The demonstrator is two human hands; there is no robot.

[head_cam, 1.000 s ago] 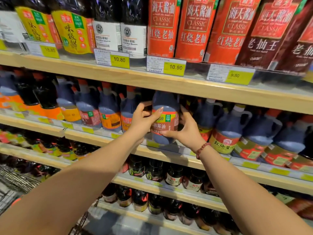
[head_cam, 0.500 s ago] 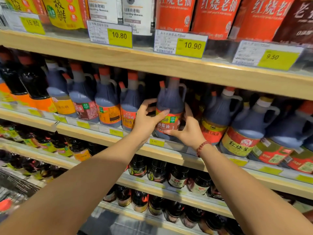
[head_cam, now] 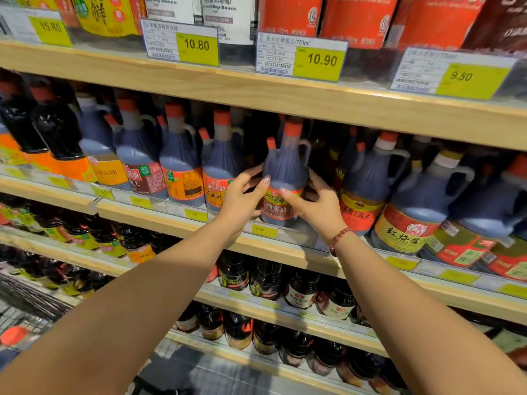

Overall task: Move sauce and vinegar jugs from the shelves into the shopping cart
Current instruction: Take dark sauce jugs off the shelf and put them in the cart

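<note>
A dark sauce jug with an orange cap, a side handle and an orange label stands upright on the middle shelf. My left hand clasps its left side, thumb across the label. My right hand, with a red bead bracelet at the wrist, clasps its right side. The jug's base is at the shelf's front edge, partly hidden by my hands. Similar jugs stand in a row on both sides of it. The wire shopping cart shows at the lower left.
The wooden shelf above hangs low over the jug caps and carries yellow price tags. Larger jugs crowd the right. Small dark bottles fill the two lower shelves.
The view has tilted down and moved closer. Both hands stay on the same jug, which now stands further forward at the shelf's edge.
</note>
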